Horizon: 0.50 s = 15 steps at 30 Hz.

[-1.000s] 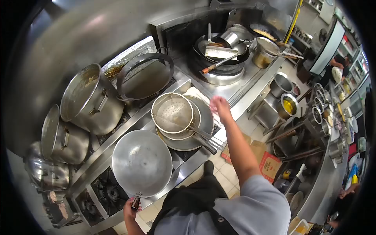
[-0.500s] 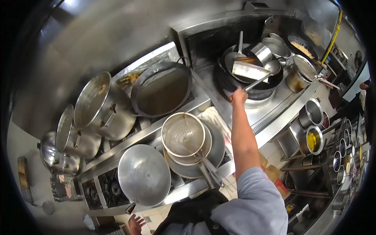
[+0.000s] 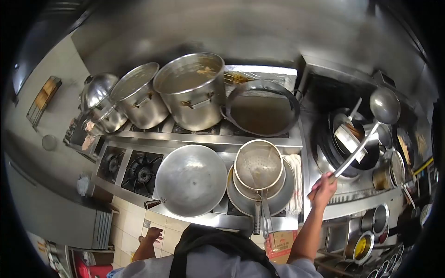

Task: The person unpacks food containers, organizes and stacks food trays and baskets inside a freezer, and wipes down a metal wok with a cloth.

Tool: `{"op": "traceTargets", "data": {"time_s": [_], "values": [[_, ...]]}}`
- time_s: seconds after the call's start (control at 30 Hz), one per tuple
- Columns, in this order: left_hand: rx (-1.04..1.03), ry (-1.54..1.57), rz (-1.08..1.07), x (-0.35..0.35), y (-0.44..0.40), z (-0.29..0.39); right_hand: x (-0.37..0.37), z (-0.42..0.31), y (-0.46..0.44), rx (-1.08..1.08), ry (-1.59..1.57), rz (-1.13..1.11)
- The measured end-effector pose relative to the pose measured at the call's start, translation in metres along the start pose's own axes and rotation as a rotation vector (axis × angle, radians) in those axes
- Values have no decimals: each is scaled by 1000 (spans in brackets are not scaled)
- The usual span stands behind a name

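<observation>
My right hand is closed round the wooden handle of a long metal ladle, whose bowl is raised at the upper right, over the stacked black woks. Low in the view, my left hand hangs empty with its fingers apart, below the handle of a wide silver wok. Beside that wok, a round strainer rests on a larger pan. A folded towel lies right of the pan.
Large steel pots line the back burners, with a dark wok of brown liquid beside them. A bare burner is left of the silver wok. At the lower right stands a pot of yellow liquid.
My right hand has gripped the ladle and lifted it off the stacked woks. My left hand has let go of the silver wok's handle. The view has swung left.
</observation>
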<state>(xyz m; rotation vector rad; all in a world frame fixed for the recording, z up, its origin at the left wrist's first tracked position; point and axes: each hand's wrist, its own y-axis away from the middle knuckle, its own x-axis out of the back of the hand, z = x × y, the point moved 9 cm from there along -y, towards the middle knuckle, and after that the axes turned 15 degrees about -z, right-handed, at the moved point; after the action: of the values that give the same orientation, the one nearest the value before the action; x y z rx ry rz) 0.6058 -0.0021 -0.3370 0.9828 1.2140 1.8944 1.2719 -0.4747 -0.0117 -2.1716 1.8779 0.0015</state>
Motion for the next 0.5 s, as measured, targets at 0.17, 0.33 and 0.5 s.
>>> {"op": "traceTargets", "data": {"time_s": [0.17, 0.33, 0.5], "values": [[-199, -4, 107, 38, -8, 36, -135, -45, 63, -80, -392, -470], [-299, 112, -46, 76, -95, -1, -252, -77, 119, -191, -608, -796], [-252, -227, -320, 76, -148, 60, -326, -100, 174, -304, -867, -832]]}}
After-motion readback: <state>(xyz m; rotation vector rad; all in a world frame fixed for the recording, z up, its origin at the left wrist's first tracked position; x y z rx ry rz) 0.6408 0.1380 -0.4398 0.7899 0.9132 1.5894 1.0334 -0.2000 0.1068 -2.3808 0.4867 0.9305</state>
